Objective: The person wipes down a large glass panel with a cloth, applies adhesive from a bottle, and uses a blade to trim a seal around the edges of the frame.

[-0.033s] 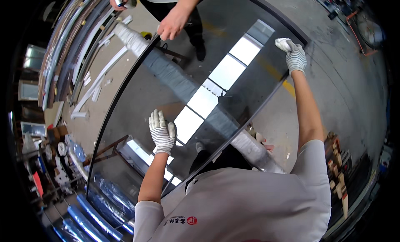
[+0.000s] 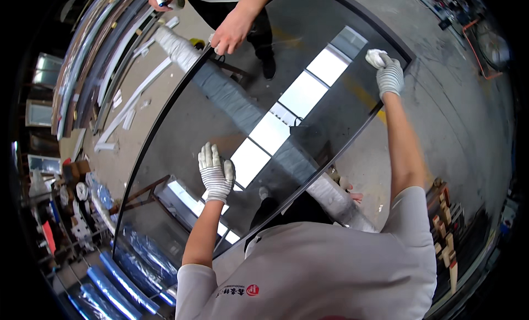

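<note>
Lying under the left hand [image 2: 215, 175], its fingers together, the glass panel [image 2: 319, 109] is overlapped near one corner by a white cloth [image 2: 375, 58] clamped in the right hand [image 2: 390, 77].

Glass panel [image 2: 259, 105] cropped at top

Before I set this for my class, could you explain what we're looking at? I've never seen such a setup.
There is no machine: a person works with two gloved hands. A camera on the person's head looks down, and its wide lens bends straight edges. Below is a large dark sheet of glass in a dark frame, above a wrapped beam. The left hand is open, palm down, apparently resting on the glass. The right hand holds a white cloth near the far right corner. Opposite, a co-worker's hand is at the frame's edge.
</note>
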{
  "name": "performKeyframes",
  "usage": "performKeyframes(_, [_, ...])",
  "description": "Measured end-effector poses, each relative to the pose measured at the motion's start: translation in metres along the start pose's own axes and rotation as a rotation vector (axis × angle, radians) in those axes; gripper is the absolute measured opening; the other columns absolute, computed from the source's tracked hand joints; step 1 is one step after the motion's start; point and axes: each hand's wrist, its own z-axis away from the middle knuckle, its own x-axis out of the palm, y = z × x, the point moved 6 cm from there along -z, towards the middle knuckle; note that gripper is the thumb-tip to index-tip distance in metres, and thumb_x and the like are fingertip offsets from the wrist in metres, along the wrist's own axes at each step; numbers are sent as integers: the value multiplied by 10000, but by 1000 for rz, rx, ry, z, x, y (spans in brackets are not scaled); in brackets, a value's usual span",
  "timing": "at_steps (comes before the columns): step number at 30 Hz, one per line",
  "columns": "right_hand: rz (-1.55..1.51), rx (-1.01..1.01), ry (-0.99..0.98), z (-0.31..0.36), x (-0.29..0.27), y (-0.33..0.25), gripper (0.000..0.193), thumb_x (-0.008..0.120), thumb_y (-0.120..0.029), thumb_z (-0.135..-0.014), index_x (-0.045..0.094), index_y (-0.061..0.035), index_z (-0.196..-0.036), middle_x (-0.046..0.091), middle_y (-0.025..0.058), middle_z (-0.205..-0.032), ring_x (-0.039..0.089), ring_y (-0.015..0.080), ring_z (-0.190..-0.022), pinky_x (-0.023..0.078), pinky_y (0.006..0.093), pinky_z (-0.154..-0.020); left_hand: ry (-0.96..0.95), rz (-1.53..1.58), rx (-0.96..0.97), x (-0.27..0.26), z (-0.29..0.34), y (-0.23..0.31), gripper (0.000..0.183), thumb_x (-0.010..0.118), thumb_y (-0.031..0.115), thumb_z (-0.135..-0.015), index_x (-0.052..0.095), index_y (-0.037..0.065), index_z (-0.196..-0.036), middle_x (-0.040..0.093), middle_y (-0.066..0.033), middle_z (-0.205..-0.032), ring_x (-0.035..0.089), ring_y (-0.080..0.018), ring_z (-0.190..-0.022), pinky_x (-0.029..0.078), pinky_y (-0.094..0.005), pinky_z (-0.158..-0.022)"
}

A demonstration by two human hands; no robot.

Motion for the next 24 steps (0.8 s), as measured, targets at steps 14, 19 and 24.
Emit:
performKeyframes(14, [-267,-955,-659,239,41,-243,258,460,-174,-832,621,-147,-1032,618,72,-949,581,222,-949,458,416,-868,55,-12,-24,-1,2,-6,588,522,220,-786,389,-20,-1306,404,-248,-1334,383,-417,-1238,270,-519,-1051])
performKeyframes(19, [67,-367,-83,80,6,-65,359,524,-99,-817,551,-178,-1165,577,113,-1020,580,262,-943,467,384,-863,68,36,-54,-1,7,-9,597,543,228,-781,386,-27,-1298,389,-245,-1342,373,-418,-1235,267,-518,-1049])
performKeyframes(24, [218,181,101,45,16,-56,433,529,-131,-821,503,-236,-1239,550,150,-1132,601,321,-955,522,431,-789,32,75,-88,-8,3,-5,567,555,228,-769,430,-44,-1251,411,-253,-1317,369,-410,-1248,255,-489,-1070])
